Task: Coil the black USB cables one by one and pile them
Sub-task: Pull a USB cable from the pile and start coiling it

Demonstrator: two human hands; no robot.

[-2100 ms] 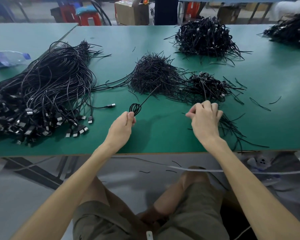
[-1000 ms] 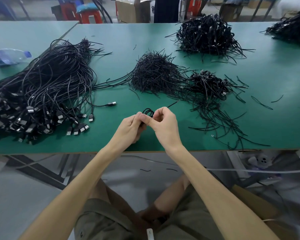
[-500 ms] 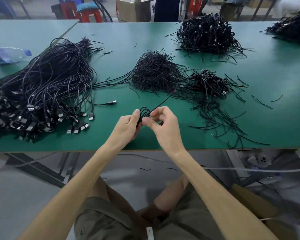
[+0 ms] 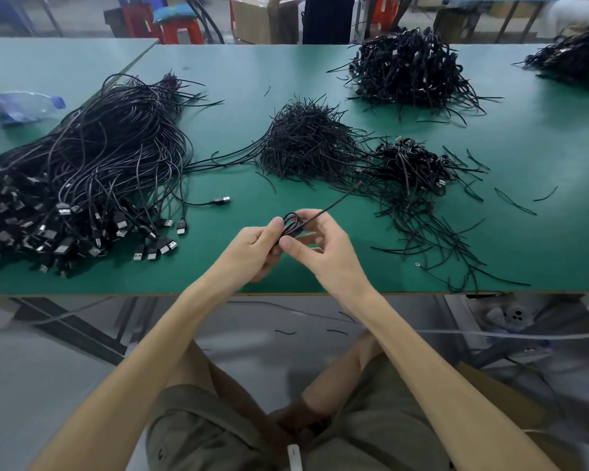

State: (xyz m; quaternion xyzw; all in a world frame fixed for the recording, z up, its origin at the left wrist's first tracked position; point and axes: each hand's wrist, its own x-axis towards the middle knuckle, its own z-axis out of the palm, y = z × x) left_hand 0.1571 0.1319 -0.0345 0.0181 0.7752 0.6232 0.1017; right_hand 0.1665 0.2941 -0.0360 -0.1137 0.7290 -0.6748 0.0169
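Green worktop [image 4: 320, 277]: uncoiled USB cables [image 4: 92, 164] heaped at the left edge, short black strands [image 4: 306, 144] at centre, coiled cable piles [image 4: 412, 161] right of centre and along the far edge.

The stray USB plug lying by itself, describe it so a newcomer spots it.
Find the big bundle of loose cables on the left of the green table. One cable trails from its right edge to the stray USB plug. Unlike the clustered plugs, it lies alone.

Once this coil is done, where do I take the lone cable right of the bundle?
Pinch its USB plug from above, coming from the right: it lies flat and alone on the table, pointing right, while its cord runs back into the bundle.
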